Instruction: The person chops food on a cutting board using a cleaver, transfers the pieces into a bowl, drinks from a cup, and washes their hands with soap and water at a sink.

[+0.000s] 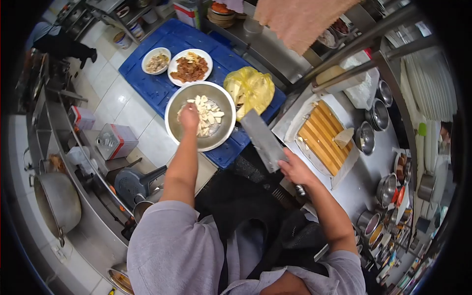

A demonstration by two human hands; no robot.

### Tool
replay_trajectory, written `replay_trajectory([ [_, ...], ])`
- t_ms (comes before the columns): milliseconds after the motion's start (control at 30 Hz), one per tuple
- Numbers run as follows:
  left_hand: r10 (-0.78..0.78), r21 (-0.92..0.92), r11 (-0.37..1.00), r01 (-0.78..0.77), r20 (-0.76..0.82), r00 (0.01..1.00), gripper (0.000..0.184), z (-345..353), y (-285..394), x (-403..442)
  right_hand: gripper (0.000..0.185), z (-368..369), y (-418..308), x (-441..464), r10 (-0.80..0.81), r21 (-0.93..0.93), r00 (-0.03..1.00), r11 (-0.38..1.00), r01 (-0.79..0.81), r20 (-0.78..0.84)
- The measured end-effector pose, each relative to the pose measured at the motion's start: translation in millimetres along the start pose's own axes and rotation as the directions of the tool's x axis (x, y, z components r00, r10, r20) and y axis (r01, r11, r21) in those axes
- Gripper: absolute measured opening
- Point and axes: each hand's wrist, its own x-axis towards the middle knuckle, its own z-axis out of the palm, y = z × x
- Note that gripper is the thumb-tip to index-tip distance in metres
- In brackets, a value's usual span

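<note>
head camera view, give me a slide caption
Left hand in a metal bowl of pale slices, right hand gripping a cleaver.

The cleaver blade (260, 137) is grey, the bowl (209, 143) silver, the pieces (212, 114) inside creamy white; the board (318, 136) has light and dark brown stripes.

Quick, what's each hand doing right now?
Left hand: inside the metal bowl, at the pale slices; grip can't be told.
Right hand: closed, holding the cleaver.

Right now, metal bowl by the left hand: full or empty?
Partly filled: pale slices lie inside the metal bowl, much bare metal showing.
</note>
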Motion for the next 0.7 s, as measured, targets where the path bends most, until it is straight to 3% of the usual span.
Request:
replay_trajectory([
  [33,0.067,-0.088,0.993,-0.073,-0.067,0.995,0.029,-14,7,3,0.027,-10,9,-16,0.113,0.197,0.993,0.975,-0.104,-0.032],
  [67,0.085,-0.126,0.987,-0.096,-0.091,0.992,0.028,-20,9,11,0.034,-23,21,-30,0.087,0.246,0.996,0.966,-0.078,-0.026],
  [100,0.098,-0.124,0.985,-0.117,-0.146,0.984,0.028,-31,18,13,0.035,-31,32,-44,0.100,0.260,0.988,0.963,-0.066,-0.118],
  [167,0.126,-0.075,0.989,-0.131,-0.074,0.989,0.032,-18,-4,25,0.034,-40,47,-83,0.086,0.285,0.960,0.958,-0.007,-0.266],
  [200,0.124,0.049,0.990,-0.131,0.139,0.983,0.031,-7,-20,31,0.034,-40,54,-106,0.122,0.312,0.934,0.950,-0.012,-0.335],
  [267,0.146,-0.057,0.988,-0.141,0.107,0.983,0.027,21,-33,38,0.030,-39,66,-135,0.240,0.476,0.860,0.879,0.004,-0.451],
  [367,0.315,-0.202,0.933,-0.298,0.054,0.948,0.022,17,38,-3,0.033,-24,109,-175,0.280,0.572,0.779,0.812,0.120,-0.561],
  [400,0.356,-0.257,0.912,-0.318,0.115,0.927,0.019,34,51,-16,0.033,-16,120,-183,0.307,0.627,0.738,0.753,0.197,-0.601],
  [467,0.542,-0.409,0.804,-0.432,0.204,0.815,0.020,49,104,-61,0.023,0,133,-196,0.375,0.688,0.686,0.680,0.254,-0.624],
  [567,0.750,-0.556,0.655,-0.512,0.393,0.532,0.025,47,202,-149,0.021,18,154,-206,0.408,0.718,0.655,0.624,0.308,-0.636],
  [600,0.729,-0.589,0.683,-0.432,0.518,0.447,0.026,49,224,-174,0.020,21,162,-210,0.409,0.714,0.656,0.636,0.294,-0.634],
  [667,0.830,-0.523,0.488,-0.699,0.527,0.184,0.030,62,249,-213,0.020,26,175,-217,0.406,0.716,0.664,0.636,0.288,-0.628],
  [700,0.829,-0.516,0.483,-0.707,0.530,0.179,0.030,66,254,-227,0.019,27,181,-221,0.392,0.707,0.672,0.649,0.281,-0.628],
])
